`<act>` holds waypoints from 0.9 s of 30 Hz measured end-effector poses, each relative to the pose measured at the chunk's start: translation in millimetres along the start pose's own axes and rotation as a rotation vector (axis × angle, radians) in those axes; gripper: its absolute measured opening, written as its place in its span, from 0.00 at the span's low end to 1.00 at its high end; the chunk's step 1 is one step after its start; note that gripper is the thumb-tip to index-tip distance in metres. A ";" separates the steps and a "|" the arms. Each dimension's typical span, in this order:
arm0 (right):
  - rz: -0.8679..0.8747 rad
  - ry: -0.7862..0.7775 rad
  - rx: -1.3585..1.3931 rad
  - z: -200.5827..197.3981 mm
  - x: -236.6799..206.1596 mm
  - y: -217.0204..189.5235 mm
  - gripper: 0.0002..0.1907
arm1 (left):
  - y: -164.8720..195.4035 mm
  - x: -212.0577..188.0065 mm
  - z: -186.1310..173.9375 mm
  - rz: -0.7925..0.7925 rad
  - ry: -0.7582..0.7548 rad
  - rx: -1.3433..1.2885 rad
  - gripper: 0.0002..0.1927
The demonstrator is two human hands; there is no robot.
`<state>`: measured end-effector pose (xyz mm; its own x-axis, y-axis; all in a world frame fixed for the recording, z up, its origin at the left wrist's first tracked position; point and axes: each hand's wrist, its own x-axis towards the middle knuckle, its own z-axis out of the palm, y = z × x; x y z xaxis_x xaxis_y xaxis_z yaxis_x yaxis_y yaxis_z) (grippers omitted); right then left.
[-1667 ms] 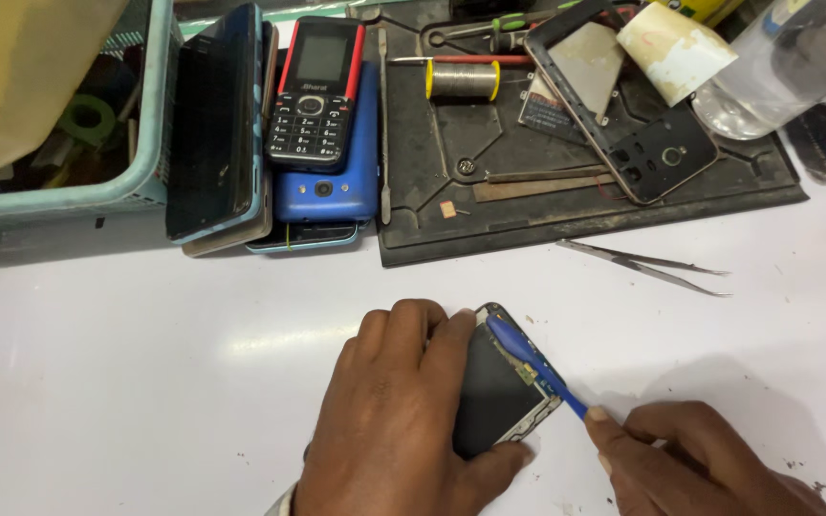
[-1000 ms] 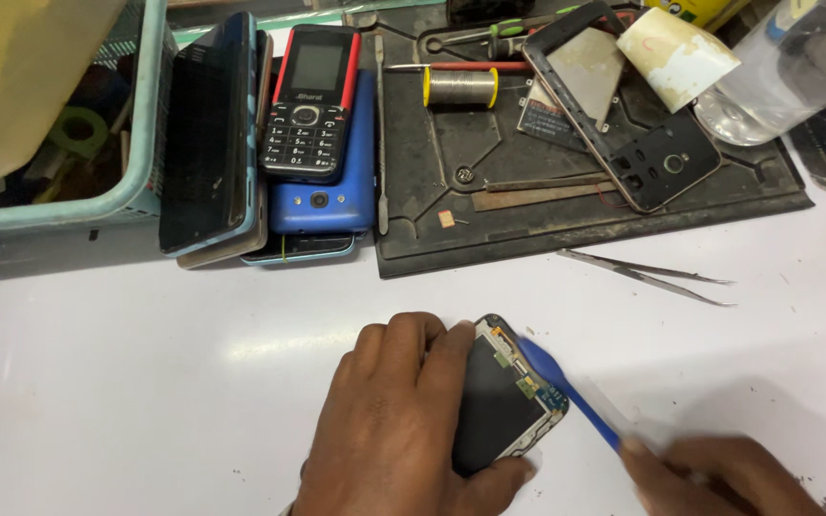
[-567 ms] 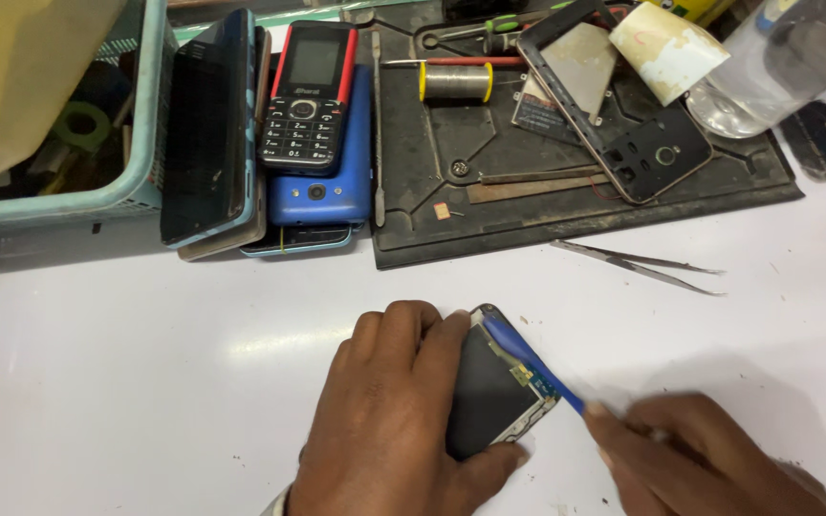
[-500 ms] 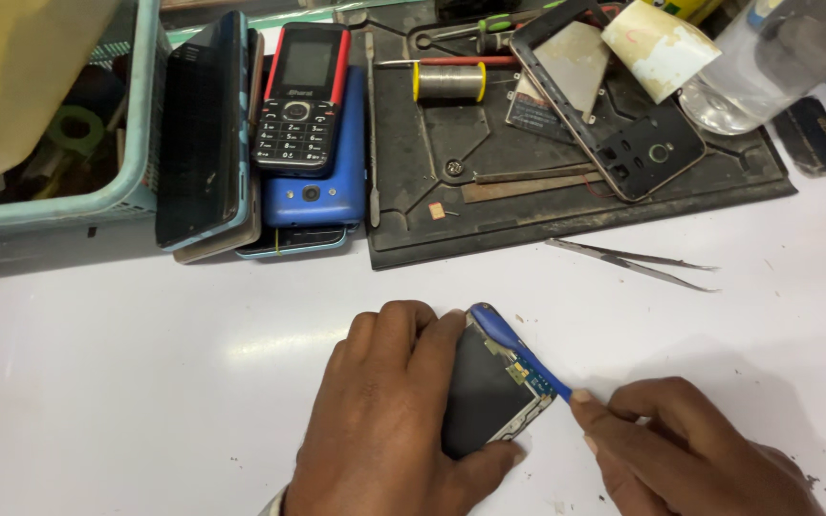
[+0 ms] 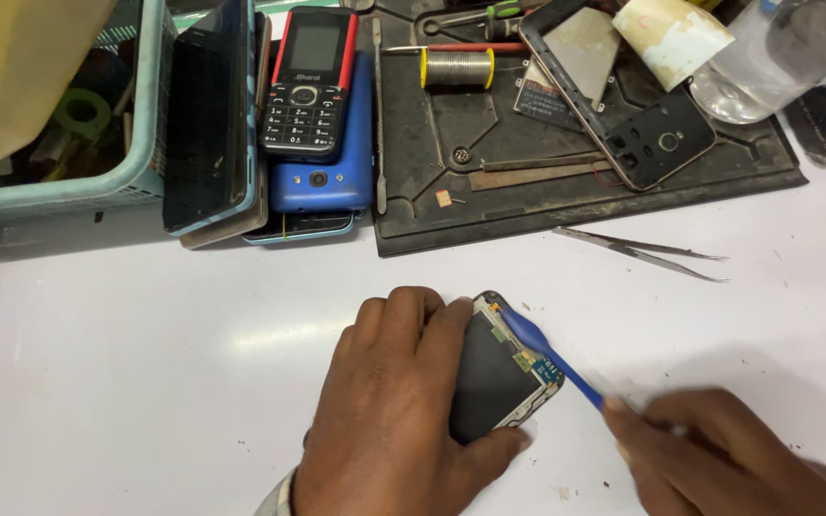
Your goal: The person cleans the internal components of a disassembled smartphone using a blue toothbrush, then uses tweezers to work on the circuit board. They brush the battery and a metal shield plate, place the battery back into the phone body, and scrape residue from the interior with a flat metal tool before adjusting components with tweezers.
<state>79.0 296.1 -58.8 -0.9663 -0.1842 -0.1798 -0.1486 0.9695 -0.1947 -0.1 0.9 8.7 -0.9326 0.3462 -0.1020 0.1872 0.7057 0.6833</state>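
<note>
My left hand presses down on a small opened phone lying on the white table, fingers over its left side and thumb at its near edge. The phone's dark inside and a bit of circuit board show along its right edge. My right hand grips a thin blue pry tool, whose flat tip lies along the phone's upper right edge.
A black work mat at the back holds a solder spool, a phone back frame and small parts. Tweezers lie by its front edge. Stacked phones and a turquoise basket stand at back left, a clear bottle at back right.
The blue tool has slid back and forth along the phone's right edge; my right hand has pulled away to the lower right again. My left hand keeps holding the phone.
</note>
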 end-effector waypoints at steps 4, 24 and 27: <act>-0.016 -0.022 0.159 -15.2 20.3 -19.5 0.18 | 0.8 -1.1 -1.1 -0.027 -0.004 -0.018 0.52; -0.008 0.039 0.028 -30.9 18.5 -45.0 0.21 | 1.0 -6.4 1.8 0.028 0.099 -0.025 0.58; 0.030 0.012 0.061 -27.9 17.6 -44.5 0.18 | 1.5 -6.6 1.8 -0.012 0.054 -0.016 0.63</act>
<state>62.7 254.2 -26.4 -0.9727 -0.1525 -0.1751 -0.1064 0.9630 -0.2475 6.8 0.8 9.1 -0.9502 0.3033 -0.0712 0.1714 0.6998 0.6935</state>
